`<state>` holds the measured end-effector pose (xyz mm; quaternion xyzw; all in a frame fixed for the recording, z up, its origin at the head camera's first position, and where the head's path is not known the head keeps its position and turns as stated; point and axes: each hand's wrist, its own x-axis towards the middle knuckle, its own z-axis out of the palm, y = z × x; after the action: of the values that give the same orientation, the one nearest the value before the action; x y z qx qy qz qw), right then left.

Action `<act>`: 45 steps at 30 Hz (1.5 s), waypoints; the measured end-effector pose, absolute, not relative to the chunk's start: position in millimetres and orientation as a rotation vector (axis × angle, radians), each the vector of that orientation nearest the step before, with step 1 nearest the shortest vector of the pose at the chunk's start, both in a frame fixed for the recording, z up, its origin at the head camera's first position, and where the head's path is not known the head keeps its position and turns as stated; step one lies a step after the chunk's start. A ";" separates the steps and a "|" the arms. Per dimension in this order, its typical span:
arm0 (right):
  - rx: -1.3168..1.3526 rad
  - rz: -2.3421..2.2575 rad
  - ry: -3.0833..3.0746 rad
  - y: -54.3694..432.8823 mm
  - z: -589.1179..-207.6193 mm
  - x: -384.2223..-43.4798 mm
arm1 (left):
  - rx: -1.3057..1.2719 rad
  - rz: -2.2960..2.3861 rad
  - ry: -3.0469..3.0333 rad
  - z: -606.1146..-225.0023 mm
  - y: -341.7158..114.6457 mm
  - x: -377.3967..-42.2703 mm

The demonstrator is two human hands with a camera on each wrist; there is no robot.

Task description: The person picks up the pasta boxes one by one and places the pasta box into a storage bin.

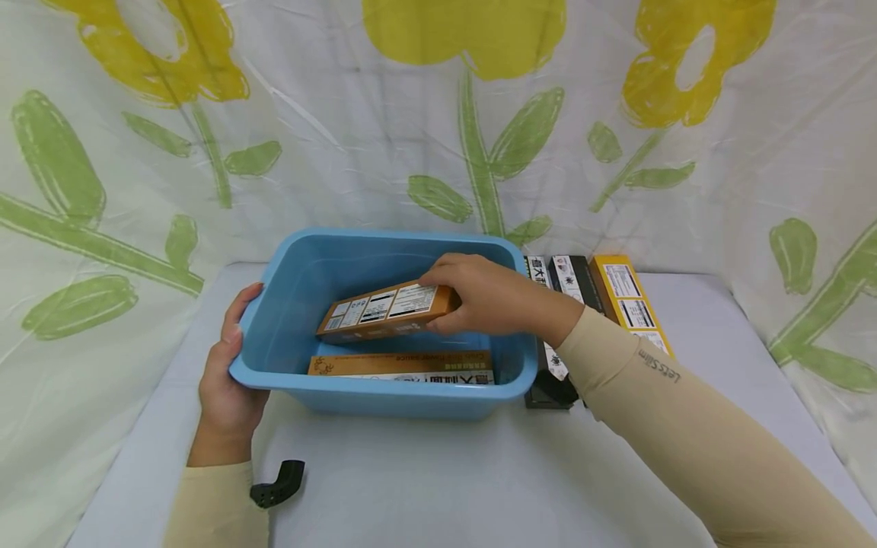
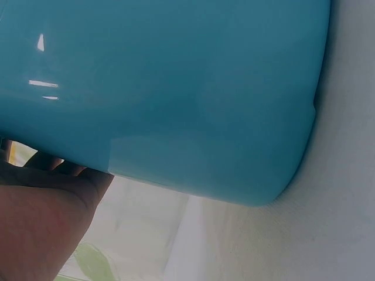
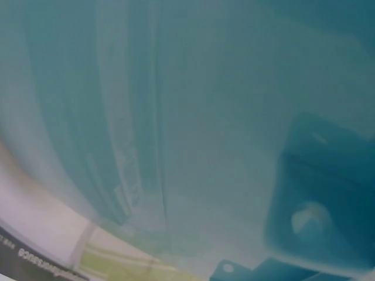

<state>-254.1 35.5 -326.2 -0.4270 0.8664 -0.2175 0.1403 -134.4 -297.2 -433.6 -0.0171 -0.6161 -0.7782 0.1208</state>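
A light blue plastic tub (image 1: 384, 403) stands on the table, its outer wall filling much of the left wrist view. My left hand (image 1: 233, 365) holds the tub's left rim, and in the left wrist view that hand (image 2: 47, 205) lies against the outer wall. Inside the tub, my right hand (image 1: 479, 297) grips one end of a brown-orange carton (image 1: 380, 310) with white label panels. This carton slants, its far end lower at the left. Below it in the head view, another brown carton (image 1: 404, 362) lies along the tub's near wall. The right wrist view shows mostly blue tub wall (image 3: 222, 117).
Right of the tub, dark cartons (image 1: 575, 278) and a yellow-orange carton (image 1: 626, 301) lie side by side, partly behind the right sleeve. A black curved piece (image 1: 277, 484) sits by the left wrist. A flower-printed cloth (image 1: 329, 152) hangs behind the table.
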 end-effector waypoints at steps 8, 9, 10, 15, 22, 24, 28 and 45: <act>-1.221 -0.616 2.512 35.9 -325.1 -254.2 | -0.046 -2.269 -1.807 -432.5 -296.4 -133.8; -1.222 -0.618 2.512 36.3 -325.1 -254.1 | -0.047 -2.269 -1.806 -432.5 -296.4 -133.8; -1.225 -0.619 2.512 36.6 -325.3 -254.0 | -0.049 -2.268 -1.805 -432.6 -296.4 -133.9; -1.258 -0.589 2.536 38.2 -326.8 -254.9 | -0.073 -2.277 -1.789 -432.9 -296.6 -134.4; -1.260 -0.555 2.545 39.7 -326.5 -254.0 | -0.094 -2.277 -1.781 -433.0 -297.2 -135.2; -1.268 -0.565 2.550 40.3 -325.0 -252.7 | -0.090 -2.274 -1.782 -433.0 -297.0 -135.5; -1.303 -0.593 2.557 42.7 -321.2 -249.1 | -0.087 -2.275 -1.781 -432.8 -296.8 -135.4; -1.333 -0.741 2.551 65.8 -313.8 -233.6 | -0.082 -2.284 -1.785 -434.7 -297.5 -134.5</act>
<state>-233.6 65.8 -313.8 -0.4468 0.8552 -0.2484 0.0849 -134.5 -297.5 -434.7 -0.0282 -0.6110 -0.7819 0.1207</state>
